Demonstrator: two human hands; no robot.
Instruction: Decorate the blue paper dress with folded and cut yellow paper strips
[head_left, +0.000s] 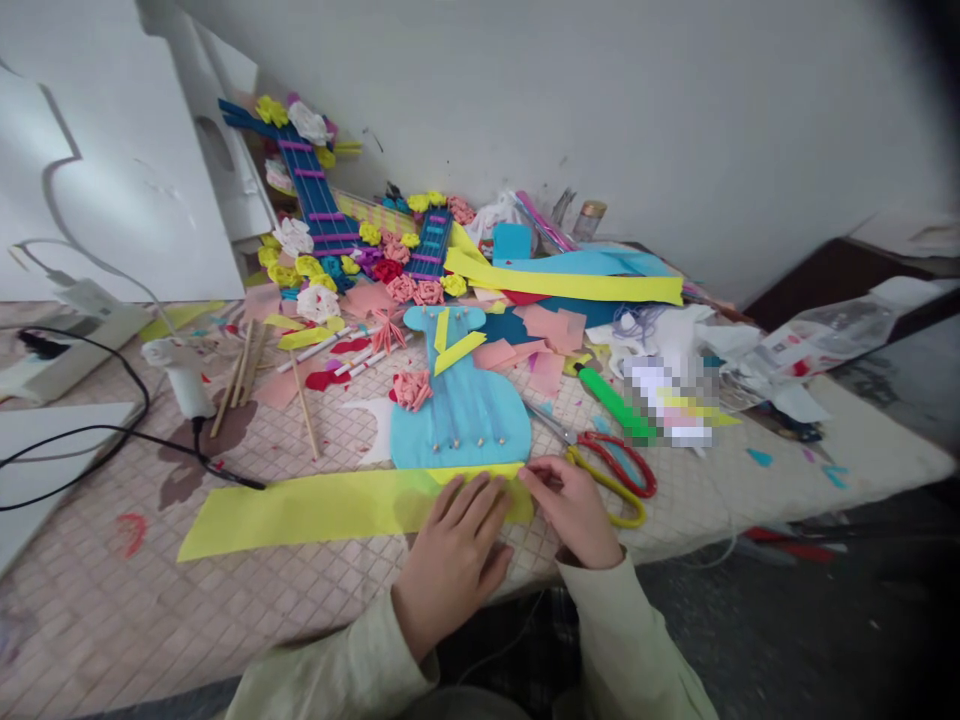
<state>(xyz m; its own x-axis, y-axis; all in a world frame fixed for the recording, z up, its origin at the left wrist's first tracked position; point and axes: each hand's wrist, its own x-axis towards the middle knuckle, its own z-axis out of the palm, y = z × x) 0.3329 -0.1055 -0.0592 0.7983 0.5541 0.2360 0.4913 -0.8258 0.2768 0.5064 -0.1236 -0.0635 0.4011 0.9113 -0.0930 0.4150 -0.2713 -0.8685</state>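
A long yellow paper strip (315, 515) lies across the front of the table, its upper edge folded over near the right end. My left hand (457, 550) rests on it with fingers stretched out flat. At the fold's right end, the thumb and forefinger of my right hand (576, 508) pinch the strip. Just behind the strip lies a light-blue guitar-shaped cutout (480, 415) with strings and small pins. Two short yellow pieces (459, 350) sit on its neck, and a pink paper flower (411, 391) is at its left side. Scissors (611, 460) with red and yellow handles lie beside my right hand.
A white glue gun (180, 380) with a black cable stands left, near wooden sticks (244, 365) and a power strip (71, 345). Decorated blue paper guitars (315, 205) lean at the back. A green cutter (613, 402), paper scraps and plastic bags (817, 335) lie right.
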